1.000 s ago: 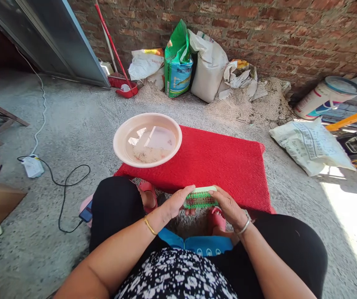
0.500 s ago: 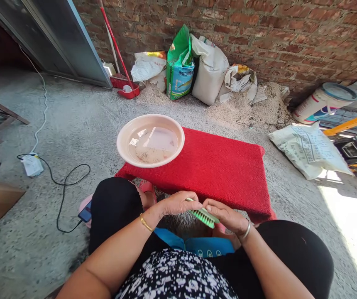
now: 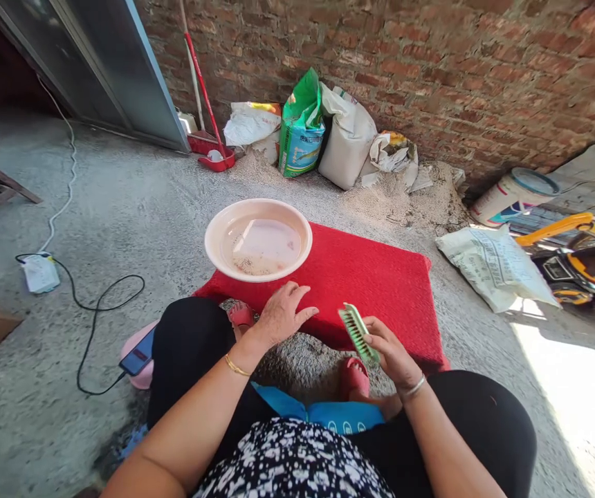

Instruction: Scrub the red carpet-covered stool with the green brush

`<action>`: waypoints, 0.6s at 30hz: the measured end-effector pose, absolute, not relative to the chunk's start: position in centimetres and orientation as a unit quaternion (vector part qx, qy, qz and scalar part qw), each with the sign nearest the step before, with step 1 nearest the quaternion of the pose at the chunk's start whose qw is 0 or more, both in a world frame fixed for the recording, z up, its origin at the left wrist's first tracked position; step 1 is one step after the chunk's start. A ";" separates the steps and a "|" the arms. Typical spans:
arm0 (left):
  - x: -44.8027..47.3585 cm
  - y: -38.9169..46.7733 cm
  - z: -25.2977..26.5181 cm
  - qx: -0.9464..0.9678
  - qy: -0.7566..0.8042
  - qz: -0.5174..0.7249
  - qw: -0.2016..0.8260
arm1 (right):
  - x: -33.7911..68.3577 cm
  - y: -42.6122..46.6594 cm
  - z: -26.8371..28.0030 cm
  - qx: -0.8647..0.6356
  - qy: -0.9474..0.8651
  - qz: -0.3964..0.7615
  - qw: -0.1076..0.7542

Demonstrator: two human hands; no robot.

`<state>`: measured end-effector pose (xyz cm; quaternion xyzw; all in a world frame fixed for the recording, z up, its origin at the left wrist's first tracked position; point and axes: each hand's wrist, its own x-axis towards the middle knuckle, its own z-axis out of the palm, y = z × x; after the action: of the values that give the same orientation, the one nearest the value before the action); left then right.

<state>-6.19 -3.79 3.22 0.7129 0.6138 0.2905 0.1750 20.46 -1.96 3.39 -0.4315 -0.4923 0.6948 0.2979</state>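
Note:
My right hand (image 3: 389,351) grips a green scrubbing brush (image 3: 358,333), tilted so that its bristles face left. Fingers apart and holding nothing, my left hand (image 3: 283,315) hovers over the near edge of a low bench covered in red cloth (image 3: 370,277). On the bench's left end, just beyond my left hand, sits a pale pink basin (image 3: 214,257). Cloudy water stands in it, with dark grit at the bottom.
Against the brick wall are a green sack (image 3: 301,131), a white sack (image 3: 346,142) and a red dustpan (image 3: 217,160). A flat white bag (image 3: 495,266) and an orange machine (image 3: 588,266) lie right. A phone (image 3: 138,353) with a black cable is left of my knee.
My hands have come apart. The left has let go of the brush and moved forward toward the basin, while the right has lifted the brush and turned it more upright.

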 end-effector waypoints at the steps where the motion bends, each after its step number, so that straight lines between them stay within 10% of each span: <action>1: -6.4 -3.8 2.7 0.725 0.629 0.257 0.117 | 20.7 -1.8 3.1 -0.456 -0.480 0.675 0.327; 7: -6.8 -4.6 0.1 0.738 0.671 0.048 0.055 | 19.1 -1.2 2.3 -0.591 -0.522 0.493 0.369; 18: -7.9 -4.5 -0.5 0.711 0.701 0.025 0.042 | 7.3 -0.6 1.1 -0.573 -0.802 0.104 0.131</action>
<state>-7.92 -4.51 -0.54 0.7113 0.7012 0.0246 0.0421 7.28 -0.64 1.14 -0.5730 -0.8024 0.1038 0.1308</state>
